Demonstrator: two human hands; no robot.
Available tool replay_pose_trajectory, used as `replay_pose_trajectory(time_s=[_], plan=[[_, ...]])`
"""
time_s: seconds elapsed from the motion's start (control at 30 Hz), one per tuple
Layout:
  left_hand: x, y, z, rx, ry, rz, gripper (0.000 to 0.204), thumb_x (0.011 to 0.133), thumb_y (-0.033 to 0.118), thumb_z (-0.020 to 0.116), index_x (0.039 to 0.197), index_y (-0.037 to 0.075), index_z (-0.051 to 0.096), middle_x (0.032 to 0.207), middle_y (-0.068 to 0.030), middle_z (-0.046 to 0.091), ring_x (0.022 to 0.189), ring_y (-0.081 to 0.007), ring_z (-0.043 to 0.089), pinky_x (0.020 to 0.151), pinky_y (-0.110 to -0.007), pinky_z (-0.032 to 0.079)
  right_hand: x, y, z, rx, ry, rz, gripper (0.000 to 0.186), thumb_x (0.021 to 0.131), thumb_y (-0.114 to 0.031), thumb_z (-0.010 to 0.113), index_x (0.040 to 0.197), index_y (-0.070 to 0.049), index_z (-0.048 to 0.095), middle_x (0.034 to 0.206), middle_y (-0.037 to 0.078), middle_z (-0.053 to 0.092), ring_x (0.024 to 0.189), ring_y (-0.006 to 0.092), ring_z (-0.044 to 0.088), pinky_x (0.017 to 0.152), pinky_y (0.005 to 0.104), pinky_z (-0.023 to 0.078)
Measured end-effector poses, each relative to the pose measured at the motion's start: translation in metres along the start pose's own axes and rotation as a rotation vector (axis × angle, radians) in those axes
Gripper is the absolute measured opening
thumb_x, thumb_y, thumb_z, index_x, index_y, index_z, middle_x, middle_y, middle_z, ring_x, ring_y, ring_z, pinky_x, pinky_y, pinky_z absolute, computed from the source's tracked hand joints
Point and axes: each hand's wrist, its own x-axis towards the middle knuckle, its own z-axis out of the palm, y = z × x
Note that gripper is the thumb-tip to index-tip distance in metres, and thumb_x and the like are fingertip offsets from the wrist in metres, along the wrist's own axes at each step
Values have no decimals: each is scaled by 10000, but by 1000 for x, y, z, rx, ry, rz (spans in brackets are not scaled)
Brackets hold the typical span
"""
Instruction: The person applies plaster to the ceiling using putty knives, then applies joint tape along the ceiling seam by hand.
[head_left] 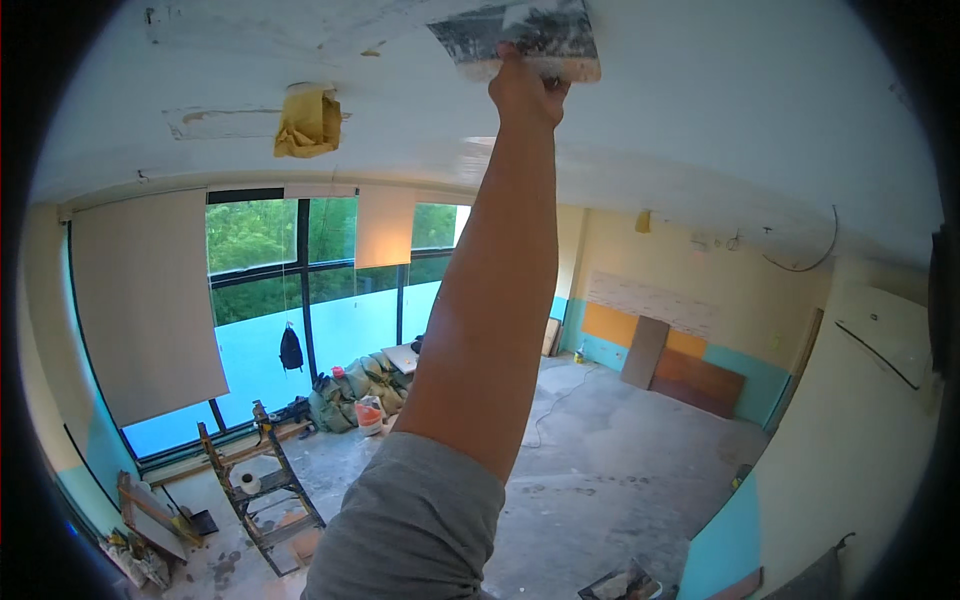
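Grey metal, smeared with pale residue, makes up the broad blade of the scraper [552, 38], which I find raised overhead at the ceiling [730, 120], near the top edge of my view. I take the hand on it to be the left hand [528, 95], judging by where the grey sleeve [415, 520] enters. The grip is closed around the back edge, one digit pressed to the underside of the blade and others curled at the right.

Handling, in my judgement: light, with a thin, stiff but springy blade, not fragile, likely slick where wet residue reaches the metal. I would take hold at the middle of the pale back strip, one digit braced on the flat, clear of the front edge and corners.

Limits of inspection: the frame cuts off the blade's far side, so I cannot confirm contact with the ceiling. Fingers behind the blade are hidden. The right hand is out of view; its grip I cannot tell. A dark tray-like object [622, 584] is cropped at the lower edge, its contents unclear.
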Motion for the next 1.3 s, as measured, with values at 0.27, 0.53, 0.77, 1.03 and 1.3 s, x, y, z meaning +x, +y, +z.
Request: replay_pose_trajectory(time_s=[0.27,0.53,0.77,1.03,1.3], plan=[[-24,28,-20,-115,62,105,474,1039,338,412,1383,14,382,1376,-151,447,1250,-322,473,977,-585,453,-12,-4,-1,37,10,10,540,955,-351,564,1365,-18,452,1198,111,574,1034,274,589,907,389,469],[-152,34,-47,378,-276,-523,395,986,226,530,1286,-23,464,1155,-151,593,1052,-268,603,917,-448,515,-27,-78,43,414,37,60,488,966,-334,552,1308,13,517,1199,118,603,1091,260,586,933,386,475],[-412,-4,-168,935,49,-1313,385,920,304,649,1155,4,590,979,-139,638,909,-185,632,828,-380,528,-13,-138,101,544,-384,-59,403,1006,-276,506,1321,-27,471,1226,111,579,1090,252,599,930,402,504],[-518,5,-188,699,243,-1793,442,907,289,668,1210,-12,556,1064,-118,651,892,-201,667,788,-356,561,-38,-146,121,630,-513,80,434,1000,-295,522,1349,-58,421,1241,99,575,1101,243,604,934,419,521],[-481,51,-167,1368,51,-1416,564,796,279,738,1227,-10,517,1066,-181,671,957,-268,664,863,-371,507,-30,-152,123,345,-184,-359,406,978,-205,571,1326,-41,441,1177,68,585,1023,181,596,907,354,497]])
